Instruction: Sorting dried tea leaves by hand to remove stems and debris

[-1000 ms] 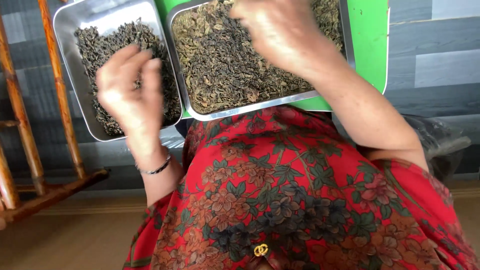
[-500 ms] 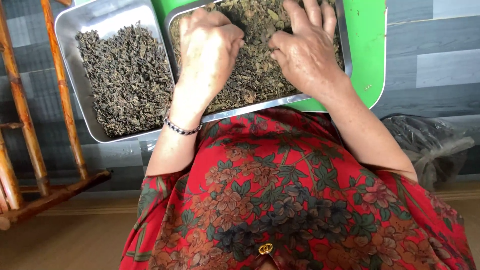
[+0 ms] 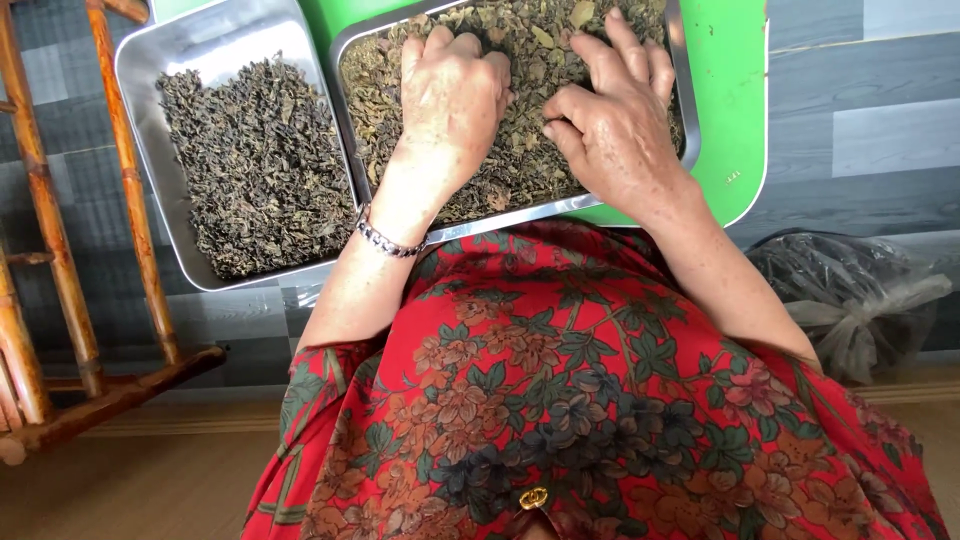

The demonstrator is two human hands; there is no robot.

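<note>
Inside steel tray (image 3: 688,110) edges (barely), both hands (image 3: 455,95) seemingly press leaves (image 3: 520,150).

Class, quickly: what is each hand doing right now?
Left hand: palm down on the dried leaves in the right-hand metal tray, holding nothing visible.
Right hand: the same, fingers spread.

left tray (image 3: 135,70) beside right tray (image 3: 688,130) | both hands in right tray

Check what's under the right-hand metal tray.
A green tray lies under the metal tray, showing at its right and near edges. The leaves and both hands hide the metal tray's floor.
</note>
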